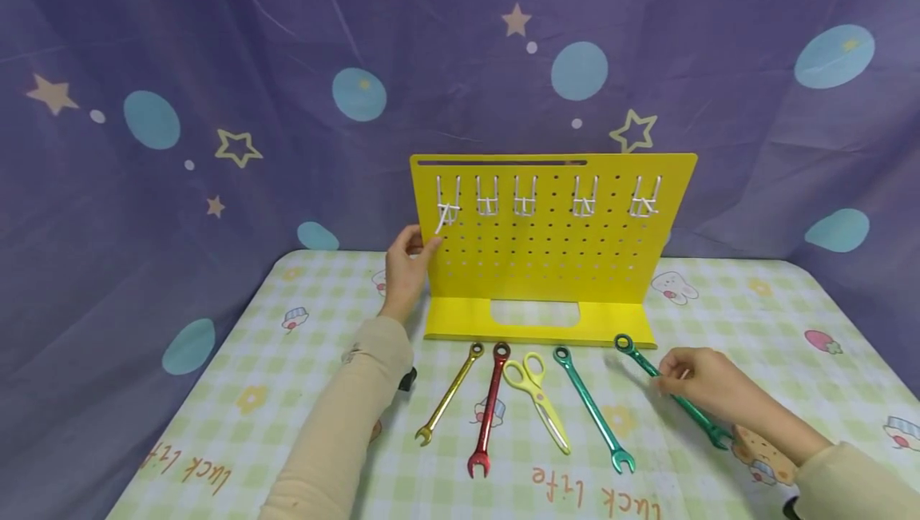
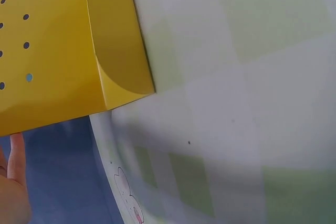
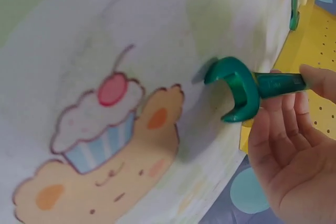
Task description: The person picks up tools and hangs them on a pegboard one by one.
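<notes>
My left hand (image 1: pixel 406 268) holds the left edge of a yellow pegboard (image 1: pixel 532 264) with white hooks across its upper part. In the left wrist view only some fingers (image 2: pixel 17 163) show at the board's edge. With thumb and fingers, my right hand (image 1: pixel 707 380) pinches a green combination wrench (image 1: pixel 700 416) by its shaft, to the right of the other tools. The right wrist view shows this wrench's open end (image 3: pixel 239 90) close over the tablecloth. To its left lie a second green wrench (image 1: pixel 592 408), yellow scissors (image 1: pixel 541 400), a red wrench (image 1: pixel 492 412) and a gold wrench (image 1: pixel 450 394).
The pegboard's base stands on a green-and-white checked tablecloth (image 1: pixel 287 392) printed with cartoons. Several white wire hooks (image 1: pixel 525 196) stick out of the board; the leftmost hook (image 1: pixel 446 216) reaches down lower. A purple curtain (image 1: pixel 460 41) hangs behind the table.
</notes>
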The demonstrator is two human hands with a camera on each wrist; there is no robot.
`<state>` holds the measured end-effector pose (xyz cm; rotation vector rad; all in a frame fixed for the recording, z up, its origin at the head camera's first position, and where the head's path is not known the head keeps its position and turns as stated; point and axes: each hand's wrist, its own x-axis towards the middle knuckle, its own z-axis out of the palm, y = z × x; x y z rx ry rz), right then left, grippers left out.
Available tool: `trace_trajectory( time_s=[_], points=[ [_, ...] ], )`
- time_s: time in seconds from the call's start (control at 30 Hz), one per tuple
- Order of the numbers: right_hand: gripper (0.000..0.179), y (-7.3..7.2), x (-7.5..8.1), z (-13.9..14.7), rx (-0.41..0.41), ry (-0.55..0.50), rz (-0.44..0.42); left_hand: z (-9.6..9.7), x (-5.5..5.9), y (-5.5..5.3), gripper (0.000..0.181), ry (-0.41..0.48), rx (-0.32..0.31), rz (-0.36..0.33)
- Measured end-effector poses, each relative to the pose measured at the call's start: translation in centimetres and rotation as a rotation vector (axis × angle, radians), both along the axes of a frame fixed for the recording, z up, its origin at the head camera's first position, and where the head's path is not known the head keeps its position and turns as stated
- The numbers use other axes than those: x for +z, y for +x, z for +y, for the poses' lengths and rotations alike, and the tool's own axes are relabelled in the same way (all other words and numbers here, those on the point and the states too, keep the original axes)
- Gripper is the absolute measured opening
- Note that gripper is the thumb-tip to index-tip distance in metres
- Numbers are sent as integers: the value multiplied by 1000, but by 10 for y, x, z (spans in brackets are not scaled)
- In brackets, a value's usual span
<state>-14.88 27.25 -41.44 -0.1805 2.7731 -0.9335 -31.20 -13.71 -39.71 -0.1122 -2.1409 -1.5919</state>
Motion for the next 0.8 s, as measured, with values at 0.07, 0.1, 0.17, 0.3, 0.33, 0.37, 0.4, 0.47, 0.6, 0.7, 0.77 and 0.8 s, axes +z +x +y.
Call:
trace_trajectory(
  time_s=[0.07,0.1,0.17,0.3,0.33,0.37,0.4,0.47,0.6,0.7,0.77,0.8],
  points=[
    [13,0,3,-2,-18,1,27,0,0,0,24,-5,2,-4],
    [13,0,5,-2,-25,-3,41,0,0,0,24,-8,3,-6],
    [13,-1,8,-3,-25,-17,72,0,0,0,25,-9,5,-11],
    [16,-2,12,-4,-34,-76,93,0,1,2,25,-1,5,-25],
    [16,-2,14,-5,-39,-92,90,1,1,2,25,2,4,-28],
    [17,-2,15,-6,-46,-108,88,1,1,2,25,4,4,-30],
    [18,-2,16,-6,-49,-126,89,1,1,2,25,5,4,-31],
    [19,-2,17,-7,-57,-148,98,1,1,3,26,7,2,-36],
    [21,-4,20,-7,-71,-170,144,1,1,3,26,8,-1,-47],
    [23,-6,23,-7,-84,-178,172,1,2,4,26,8,-4,-53],
    [24,-7,25,-7,-95,-189,181,1,2,4,26,5,-5,-52],
    [25,-8,26,-7,-101,-197,184,1,2,3,26,4,-5,-52]
  ],
)
